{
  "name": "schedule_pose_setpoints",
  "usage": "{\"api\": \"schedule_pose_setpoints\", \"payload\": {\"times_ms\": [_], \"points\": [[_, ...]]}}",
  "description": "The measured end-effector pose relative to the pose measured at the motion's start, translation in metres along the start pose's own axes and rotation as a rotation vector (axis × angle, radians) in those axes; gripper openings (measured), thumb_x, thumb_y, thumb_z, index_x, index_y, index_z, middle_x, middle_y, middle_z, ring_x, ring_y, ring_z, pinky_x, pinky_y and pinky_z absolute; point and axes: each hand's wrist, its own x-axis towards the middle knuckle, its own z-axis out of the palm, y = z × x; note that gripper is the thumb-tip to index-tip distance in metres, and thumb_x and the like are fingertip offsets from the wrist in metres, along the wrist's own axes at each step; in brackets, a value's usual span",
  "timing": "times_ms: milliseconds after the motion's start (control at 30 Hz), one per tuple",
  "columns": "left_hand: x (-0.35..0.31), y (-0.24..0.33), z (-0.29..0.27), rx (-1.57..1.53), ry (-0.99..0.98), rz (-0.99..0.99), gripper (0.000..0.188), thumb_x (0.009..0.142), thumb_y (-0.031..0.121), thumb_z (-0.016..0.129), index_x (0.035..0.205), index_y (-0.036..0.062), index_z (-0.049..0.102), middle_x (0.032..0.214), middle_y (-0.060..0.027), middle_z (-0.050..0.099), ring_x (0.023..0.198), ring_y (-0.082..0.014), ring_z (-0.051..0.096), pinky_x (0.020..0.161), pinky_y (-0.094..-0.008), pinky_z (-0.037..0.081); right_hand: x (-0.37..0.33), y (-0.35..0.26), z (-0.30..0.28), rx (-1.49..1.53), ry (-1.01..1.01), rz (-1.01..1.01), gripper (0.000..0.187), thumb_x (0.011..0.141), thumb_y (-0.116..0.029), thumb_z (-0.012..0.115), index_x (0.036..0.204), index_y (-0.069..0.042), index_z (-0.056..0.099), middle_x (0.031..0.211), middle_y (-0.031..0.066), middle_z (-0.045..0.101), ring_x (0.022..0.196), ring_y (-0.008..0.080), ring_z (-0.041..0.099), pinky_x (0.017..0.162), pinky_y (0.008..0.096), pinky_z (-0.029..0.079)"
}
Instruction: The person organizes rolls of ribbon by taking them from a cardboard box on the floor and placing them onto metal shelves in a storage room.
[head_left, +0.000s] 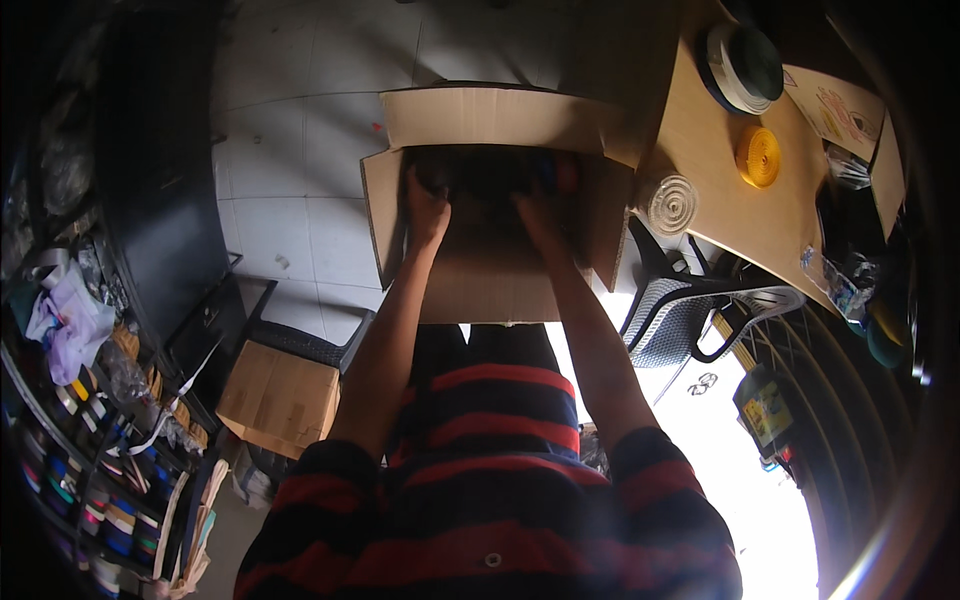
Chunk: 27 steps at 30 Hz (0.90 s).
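An open cardboard box [490,295] stands in front of me with its flaps folded outward. Both my hands reach down into its shadowed inside. At the left wall my left hand [428,214] is closed around something dark that I cannot make out. My right hand [537,217] sits further right, its fingers curled at a dark mass, also too shaded to name. A roundish item with blue and reddish parts [564,175] lies at the right inside the box.
To the right a brown tabletop [705,125] bears a yellow webbing roll [759,157], a beige roll [672,205] and a white and dark roll [742,68]. A chair [665,315] stands below it. At left are a closed carton [279,398] and a crowded shelf [110,500].
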Motion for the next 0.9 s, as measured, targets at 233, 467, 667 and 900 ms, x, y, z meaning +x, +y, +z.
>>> {"api": "schedule_pose_setpoints", "payload": {"times_ms": [233,467,667,900], "points": [[-0.001,0.002,0.005,-0.391,-0.025,-0.121,0.06,0.075,0.006,0.062,0.13,-0.0024,0.038,0.109,-0.0175,0.053,0.085,-0.0209,0.058,0.066,-0.0296,0.052,-0.001,0.022,0.016,-0.151,0.058,-0.1,0.084,0.076,-0.031,0.069,0.141,0.0,0.027,0.137,0.0248,0.041,0.127,0.0379,0.042,0.105,0.0422,0.036],[0.014,0.042,0.006,-0.223,-0.312,-0.269,0.064,0.079,0.015,0.064,0.134,-0.0025,0.036,0.124,-0.0218,0.05,0.115,-0.029,0.049,0.098,-0.0366,0.04,-0.019,0.014,0.011,-0.447,-0.008,-0.235,0.088,0.078,-0.045,0.067,0.142,-0.002,0.026,0.141,0.025,0.036,0.126,0.0383,0.043,0.102,0.0446,0.039],[0.04,-0.007,0.04,0.076,-0.294,-0.191,0.078,0.078,0.026,0.07,0.139,-0.0035,0.031,0.137,-0.0285,0.04,0.13,-0.0361,0.038,0.108,-0.042,0.031,-0.043,-0.018,-0.009,-0.624,-0.178,-0.075,0.072,0.082,-0.041,0.065,0.137,-0.005,0.036,0.137,0.0212,0.042,0.124,0.0372,0.044,0.101,0.0433,0.04],[0.048,-0.003,0.033,-0.063,-0.404,-0.048,0.075,0.069,0.025,0.078,0.13,-0.0025,0.044,0.126,-0.0252,0.052,0.12,-0.0368,0.049,0.102,-0.0409,0.039,-0.041,-0.004,-0.027,-0.603,-0.224,-0.313,0.047,0.087,-0.034,0.061,0.121,-0.002,0.055,0.128,0.0212,0.049,0.116,0.0372,0.05,0.097,0.0445,0.041]]}}
